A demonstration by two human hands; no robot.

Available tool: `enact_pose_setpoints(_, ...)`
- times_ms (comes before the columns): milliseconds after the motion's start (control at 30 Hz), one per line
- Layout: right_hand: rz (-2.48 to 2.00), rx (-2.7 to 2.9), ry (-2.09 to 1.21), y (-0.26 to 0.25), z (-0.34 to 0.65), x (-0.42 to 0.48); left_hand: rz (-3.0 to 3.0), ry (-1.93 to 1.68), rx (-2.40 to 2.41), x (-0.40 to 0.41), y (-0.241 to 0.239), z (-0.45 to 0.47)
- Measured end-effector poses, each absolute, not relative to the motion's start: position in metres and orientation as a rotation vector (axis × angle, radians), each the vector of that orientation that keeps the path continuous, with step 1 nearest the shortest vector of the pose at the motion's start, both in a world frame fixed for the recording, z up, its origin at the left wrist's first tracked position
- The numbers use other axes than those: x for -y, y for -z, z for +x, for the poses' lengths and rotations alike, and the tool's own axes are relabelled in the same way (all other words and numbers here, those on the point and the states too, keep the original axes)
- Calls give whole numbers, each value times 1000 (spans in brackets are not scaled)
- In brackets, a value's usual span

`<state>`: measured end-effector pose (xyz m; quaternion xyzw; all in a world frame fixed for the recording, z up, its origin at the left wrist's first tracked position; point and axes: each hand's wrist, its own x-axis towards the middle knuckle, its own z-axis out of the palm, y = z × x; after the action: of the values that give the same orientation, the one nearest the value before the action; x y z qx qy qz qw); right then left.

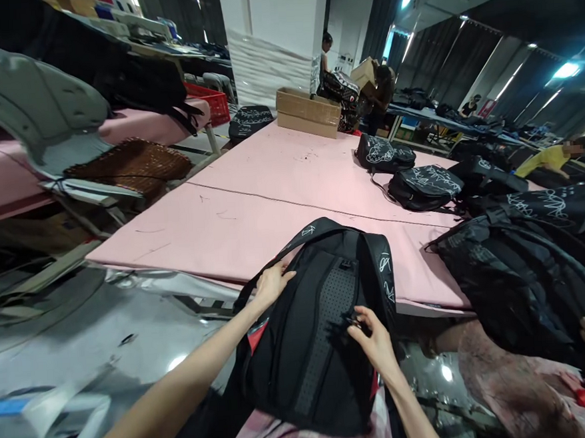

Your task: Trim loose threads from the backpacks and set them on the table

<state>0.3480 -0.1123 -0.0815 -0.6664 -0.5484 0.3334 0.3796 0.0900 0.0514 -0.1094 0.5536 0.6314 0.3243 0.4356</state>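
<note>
A black backpack (302, 352) leans against the table edge, its padded back and shoulder straps facing me. White line drawings mark the straps, and red patches show low on both sides. My left hand (273, 284) is closed on the backpack's left edge by the strap. Over the perforated middle panel, my right hand (374, 340) has thumb and fingers pinched together. Something small and dark with a glint sits at those fingertips, too small to name.
A pink-topped table (252, 208) spreads ahead, with an open cardboard box (309, 113) at its far end. Several black backpacks (425, 186) lie along the right. A grey chair (39, 116) stands left. A person at right holds a dark backpack (521, 276); other people are farther back.
</note>
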Motion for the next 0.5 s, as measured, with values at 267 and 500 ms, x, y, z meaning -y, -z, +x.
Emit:
enact_pose_setpoints(267, -1713, 1807, -256, 80, 290, 33, 1159, -774, -1520, -68, 114, 93)
enact_pose_setpoints(500, -1738, 2040, 32, 80, 254, -6, 941, -719, -1274, -66, 114, 86)
